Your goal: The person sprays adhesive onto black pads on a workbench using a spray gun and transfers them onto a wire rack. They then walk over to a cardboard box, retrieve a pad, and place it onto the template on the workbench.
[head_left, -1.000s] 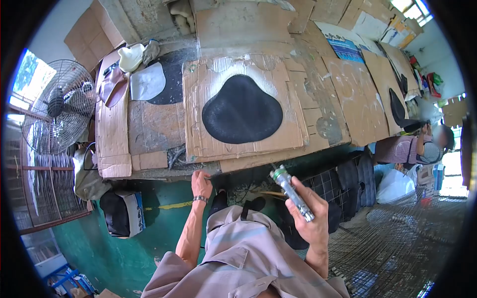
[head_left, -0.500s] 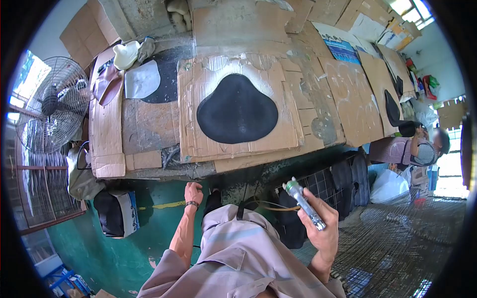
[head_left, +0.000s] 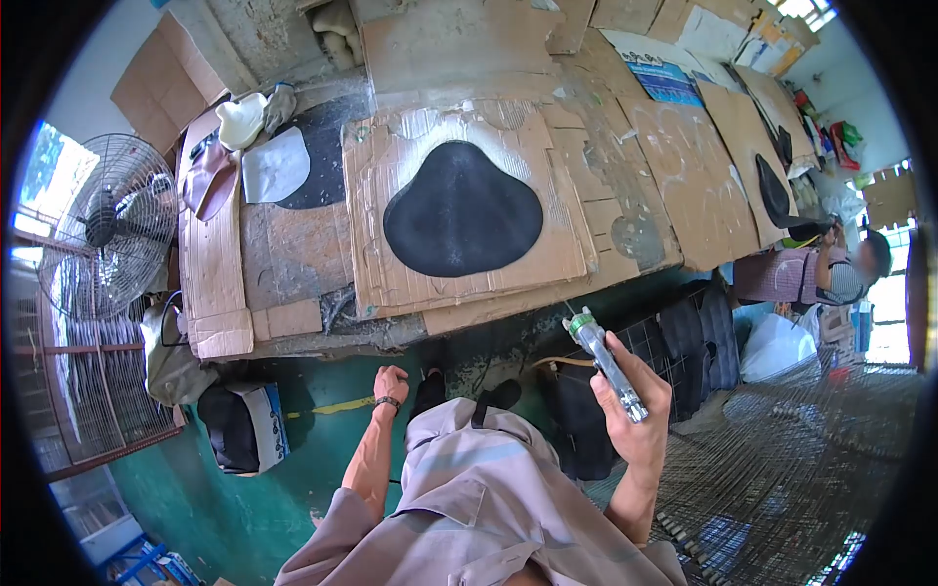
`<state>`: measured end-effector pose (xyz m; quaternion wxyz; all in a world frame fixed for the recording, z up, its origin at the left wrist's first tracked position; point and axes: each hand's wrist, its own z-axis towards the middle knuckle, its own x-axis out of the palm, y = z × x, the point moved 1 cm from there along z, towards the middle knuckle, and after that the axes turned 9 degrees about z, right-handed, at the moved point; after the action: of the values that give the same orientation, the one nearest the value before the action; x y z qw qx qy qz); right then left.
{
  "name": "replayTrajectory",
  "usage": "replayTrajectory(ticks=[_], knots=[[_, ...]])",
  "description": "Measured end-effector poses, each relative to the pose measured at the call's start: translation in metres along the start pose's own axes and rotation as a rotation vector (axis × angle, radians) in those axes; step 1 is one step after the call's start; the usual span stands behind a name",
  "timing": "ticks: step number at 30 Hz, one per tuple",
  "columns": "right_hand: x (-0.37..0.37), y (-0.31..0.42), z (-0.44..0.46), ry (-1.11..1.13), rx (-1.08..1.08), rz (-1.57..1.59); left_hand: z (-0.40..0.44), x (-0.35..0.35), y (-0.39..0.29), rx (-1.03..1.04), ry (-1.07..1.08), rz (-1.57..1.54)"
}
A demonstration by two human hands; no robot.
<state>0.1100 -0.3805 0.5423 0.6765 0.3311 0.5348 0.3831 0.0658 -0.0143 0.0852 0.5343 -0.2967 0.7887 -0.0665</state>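
My right hand (head_left: 635, 400) is wrapped round a metallic spray gun (head_left: 608, 363) with a green ring near its front, held right of my body, below the table's front edge. Its nozzle end points up toward the table. My left hand (head_left: 391, 383) hangs by the table's front edge with its fingers curled in; whether anything is in them is too small to tell. On the stacked cardboard (head_left: 371, 244) lies a black rounded-triangular pad (head_left: 462, 210), flat, with whitish overspray above its top and a faint lighter streak down its middle.
A wire-caged fan (head_left: 103, 227) stands at the left. Left on the table are a pale sheet (head_left: 277, 166) and a brown piece (head_left: 209, 184). Below is a box (head_left: 264, 427) with black pieces. Wire mesh (head_left: 782, 469) spreads at lower right. A co-worker (head_left: 831, 273) is at far right.
The spray gun in my right hand has moved right, away from the pad's front. My left hand has dropped slightly from the table edge. A lighter streak now shows on the pad.
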Motion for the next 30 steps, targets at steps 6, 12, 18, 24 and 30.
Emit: replayTrajectory(ticks=[6, 12, 18, 24, 30], knots=[[-0.02, 0.0, -0.023, 0.185, 0.137, -0.054, -0.007, 0.012, 0.024, -0.042, 0.06, 0.055], [-0.011, 0.008, -0.014, 0.092, 0.062, -0.008, -0.008, 0.019, 0.03, -0.079, 0.12, 0.076], [-0.011, 0.006, -0.014, 0.115, 0.074, 0.005, -0.001, 0.014, 0.022, -0.072, 0.143, 0.054], [-0.011, 0.0, -0.017, -0.046, 0.057, -0.008, 0.004, 0.013, 0.015, 0.005, 0.106, 0.069], [0.003, 0.014, -0.021, -0.066, 0.14, 0.055, 0.007, 0.014, 0.01, 0.021, 0.122, 0.086]])
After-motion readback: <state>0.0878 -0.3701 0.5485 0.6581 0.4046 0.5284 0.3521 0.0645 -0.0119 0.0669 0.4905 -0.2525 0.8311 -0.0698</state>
